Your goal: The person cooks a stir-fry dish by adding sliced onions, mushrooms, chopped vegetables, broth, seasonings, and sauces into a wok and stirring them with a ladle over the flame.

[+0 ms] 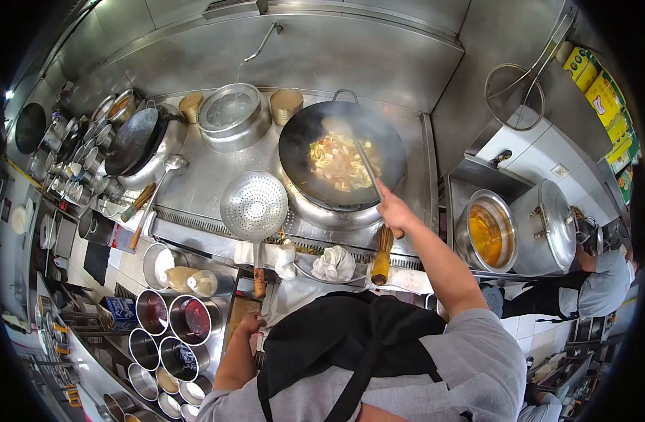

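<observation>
My right hand (391,207) grips a long-handled ladle (365,166) whose wooden end sticks out below my fist. The ladle's head reaches the far side of the black wok (294,156), blurred by steam. Chopped food (340,163), pale and yellow with orange bits, is in the wok. Low by my left side, my left hand (249,324) is closed near the counter's front edge; what it holds, if anything, is hidden. Just above it, the wooden handle of a perforated strainer (254,205) hangs over the counter edge. A bamboo brush (382,259) lies below my right hand.
Water runs from a tap (264,41) into a metal pot (230,133). A crumpled cloth (334,264) lies on the front ledge. Rightward stand a bowl of amber liquid (486,234) and a lidded pot (547,224). Another person (601,285) works at the far right.
</observation>
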`<control>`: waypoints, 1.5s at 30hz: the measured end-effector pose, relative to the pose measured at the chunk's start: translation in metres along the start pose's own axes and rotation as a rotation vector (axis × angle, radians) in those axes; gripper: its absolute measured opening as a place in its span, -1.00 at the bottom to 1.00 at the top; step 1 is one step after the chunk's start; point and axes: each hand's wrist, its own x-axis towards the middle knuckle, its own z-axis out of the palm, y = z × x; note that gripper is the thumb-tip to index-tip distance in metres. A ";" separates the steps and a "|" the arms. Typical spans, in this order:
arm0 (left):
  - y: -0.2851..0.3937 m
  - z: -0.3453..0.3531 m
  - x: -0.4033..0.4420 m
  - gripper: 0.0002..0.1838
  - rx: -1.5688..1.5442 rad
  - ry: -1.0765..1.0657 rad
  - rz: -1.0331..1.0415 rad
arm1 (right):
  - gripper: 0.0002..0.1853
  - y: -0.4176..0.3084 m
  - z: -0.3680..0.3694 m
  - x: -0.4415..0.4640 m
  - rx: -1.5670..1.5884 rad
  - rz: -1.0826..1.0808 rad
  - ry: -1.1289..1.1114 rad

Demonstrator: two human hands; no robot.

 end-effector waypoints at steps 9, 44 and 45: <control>-0.008 0.004 0.005 -0.73 -0.005 -0.010 0.030 | -0.10 0.044 -0.048 -0.086 -1.057 -0.077 -0.018; -0.016 -0.029 0.058 -0.78 -0.131 -0.158 0.114 | -0.07 0.015 -0.058 -0.242 -0.471 0.140 -0.048; -0.021 -0.029 0.064 -0.79 -0.051 -0.145 0.117 | -0.07 0.014 -0.061 -0.242 -0.514 0.127 -0.027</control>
